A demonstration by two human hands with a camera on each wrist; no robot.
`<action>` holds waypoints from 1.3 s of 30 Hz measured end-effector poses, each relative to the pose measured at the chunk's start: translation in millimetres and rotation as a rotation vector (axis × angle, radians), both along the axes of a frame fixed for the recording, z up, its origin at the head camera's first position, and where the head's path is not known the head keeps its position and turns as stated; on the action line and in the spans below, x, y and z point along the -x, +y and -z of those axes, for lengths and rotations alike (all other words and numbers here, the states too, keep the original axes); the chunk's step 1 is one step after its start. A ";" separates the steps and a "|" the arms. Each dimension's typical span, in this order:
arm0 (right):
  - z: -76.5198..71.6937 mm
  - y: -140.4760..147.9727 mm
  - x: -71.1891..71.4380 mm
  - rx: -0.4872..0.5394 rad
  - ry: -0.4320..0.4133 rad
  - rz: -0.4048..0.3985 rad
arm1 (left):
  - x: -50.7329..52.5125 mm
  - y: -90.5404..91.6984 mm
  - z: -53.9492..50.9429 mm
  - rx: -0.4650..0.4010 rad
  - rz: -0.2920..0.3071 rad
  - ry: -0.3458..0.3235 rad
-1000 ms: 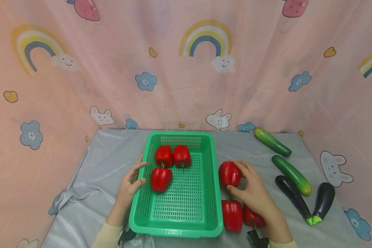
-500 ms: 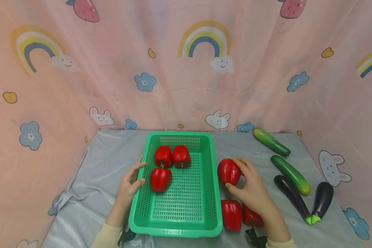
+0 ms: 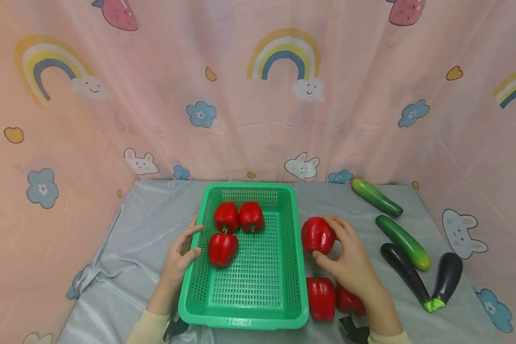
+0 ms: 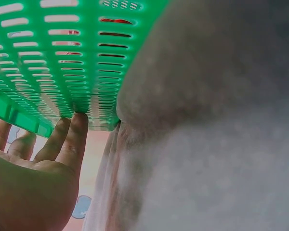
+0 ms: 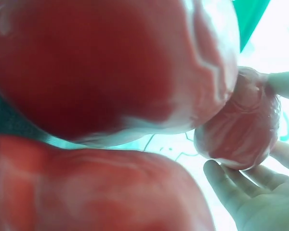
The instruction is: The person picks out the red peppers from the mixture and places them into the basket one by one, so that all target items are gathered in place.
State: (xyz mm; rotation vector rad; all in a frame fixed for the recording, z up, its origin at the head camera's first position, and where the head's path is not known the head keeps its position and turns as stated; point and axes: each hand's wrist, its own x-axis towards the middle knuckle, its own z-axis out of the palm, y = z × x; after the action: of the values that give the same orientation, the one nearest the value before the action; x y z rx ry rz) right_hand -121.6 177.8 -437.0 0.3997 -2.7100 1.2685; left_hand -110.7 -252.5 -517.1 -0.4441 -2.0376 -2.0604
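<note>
A green basket [image 3: 244,322] holds three red peppers [image 3: 223,249] toward its back and left. My left hand [image 3: 179,255] rests its fingertips and thumb against the basket's left rim; in the left wrist view the fingers [image 4: 72,144] touch the perforated wall. Just right of the basket, my right hand [image 3: 351,263] grips a red pepper [image 3: 318,235] between thumb and fingers. The right wrist view shows that gripped pepper [image 5: 241,122] beyond two nearer ones. Those two peppers [image 3: 320,298] lie on the cloth below the hand, one partly hidden by the wrist.
On the right of the grey cloth [image 3: 155,205] lie two green zucchinis [image 3: 403,241] and two dark eggplants [image 3: 448,278], whose stem ends meet. A pink patterned curtain [image 3: 249,134] hangs behind and at both sides.
The right hand and its pepper have moved slightly away from me, toward the back. The left hand and the basket have stayed in place.
</note>
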 end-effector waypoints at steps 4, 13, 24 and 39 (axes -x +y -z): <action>-2.2 -1.3 -0.1 -0.002 0.009 0.000 | -0.7 0.1 -0.5 0.004 -0.001 0.001; -6.6 -4.2 1.1 0.005 0.047 0.000 | -0.2 -0.6 0.7 0.009 -0.003 -0.009; -13.8 -10.9 1.7 0.002 0.065 -0.018 | 0.2 -1.4 0.7 0.009 0.006 0.010; -24.2 -24.3 3.0 -0.016 0.105 -0.070 | 0.0 -1.6 0.2 0.026 -0.002 -0.022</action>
State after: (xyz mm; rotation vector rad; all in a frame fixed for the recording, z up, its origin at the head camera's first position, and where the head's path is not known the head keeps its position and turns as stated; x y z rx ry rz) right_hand -124.6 153.5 -412.8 0.5520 -2.6422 1.2069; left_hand -110.7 -254.1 -517.3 -0.4258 -2.0793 -2.0486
